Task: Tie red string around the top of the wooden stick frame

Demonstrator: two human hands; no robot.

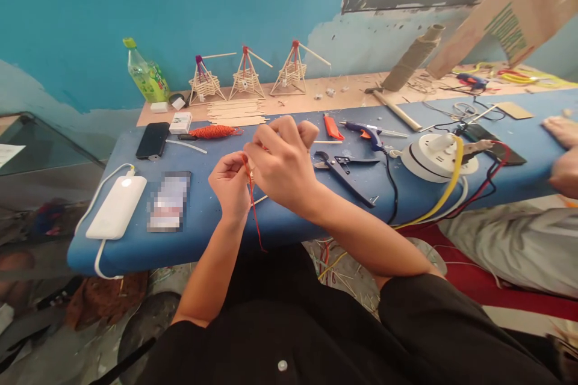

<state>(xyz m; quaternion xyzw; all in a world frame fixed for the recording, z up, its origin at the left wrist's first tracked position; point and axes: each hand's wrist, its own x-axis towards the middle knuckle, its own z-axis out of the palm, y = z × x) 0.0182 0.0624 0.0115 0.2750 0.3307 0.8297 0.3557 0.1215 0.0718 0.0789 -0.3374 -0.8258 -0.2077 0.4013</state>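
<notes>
My left hand (231, 183) is closed in a pinch on a red string (255, 216), whose loose end dangles toward the table's front edge. Pressed close against it, my right hand (286, 162) is also closed, with a bit of the same string at its fingertips. Part of a thin wooden stick (259, 200) shows under my hands; most of what lies between the fingers is hidden. Behind them is a wound bundle of orange-red cord (214, 132). A row of bare wooden sticks (237, 113) lies farther back.
Three stick models (246, 75) stand along the wall beside a green bottle (147, 75). To the right are cutters (345, 177), a glue gun (368, 132) and a power strip (433, 156) with cables. Phones and a white power bank (116, 207) lie left. Another person's hand (564, 150) rests far right.
</notes>
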